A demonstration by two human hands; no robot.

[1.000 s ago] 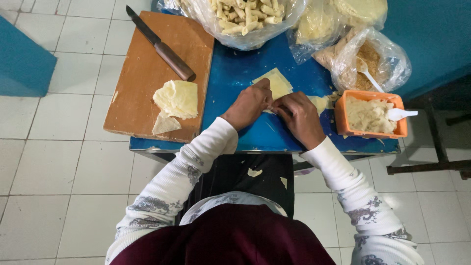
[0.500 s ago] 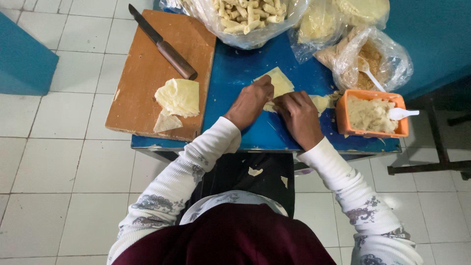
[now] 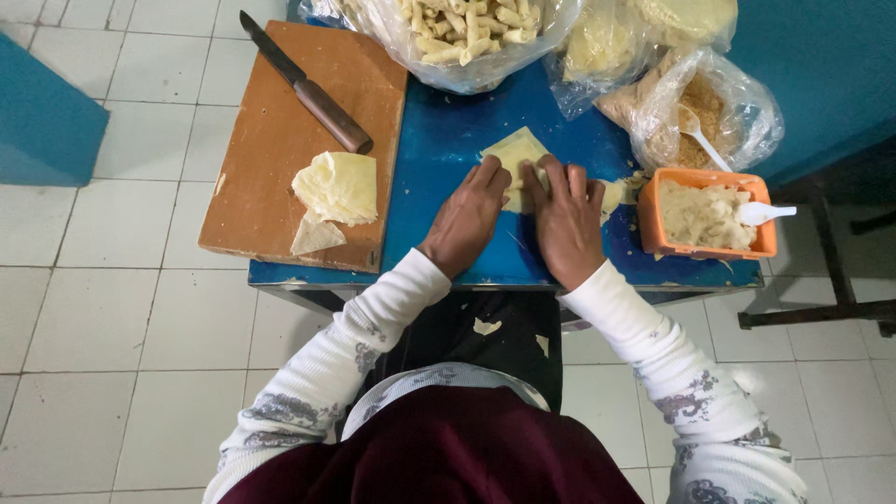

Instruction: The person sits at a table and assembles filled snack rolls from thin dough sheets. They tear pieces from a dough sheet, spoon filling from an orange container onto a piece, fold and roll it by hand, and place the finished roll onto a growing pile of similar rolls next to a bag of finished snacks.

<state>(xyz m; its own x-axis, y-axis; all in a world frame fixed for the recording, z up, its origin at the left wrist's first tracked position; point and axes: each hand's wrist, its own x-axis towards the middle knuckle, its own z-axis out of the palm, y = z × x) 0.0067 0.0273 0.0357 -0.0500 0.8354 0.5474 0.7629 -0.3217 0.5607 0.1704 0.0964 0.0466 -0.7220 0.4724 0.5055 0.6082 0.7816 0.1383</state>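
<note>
A pale yellow pastry wrapper [image 3: 516, 151] lies on the blue table [image 3: 439, 149]. My left hand [image 3: 469, 215] and my right hand [image 3: 565, 221] press flat on its near part, fingers together, side by side. The wrapper's far corner sticks out beyond my fingertips. What lies under my palms is hidden.
A wooden cutting board [image 3: 280, 140] on the left carries a knife [image 3: 303, 86] and a stack of wrappers [image 3: 339, 187]. An orange tub of filling [image 3: 707, 217] with a white spoon [image 3: 763, 214] stands right. Plastic bags of rolled pieces [image 3: 462, 33] and crumbs [image 3: 702, 103] line the far edge.
Both hands have flattened onto the wrapper and moved forward over it, covering more of it than before. Nothing else on the table has moved.
</note>
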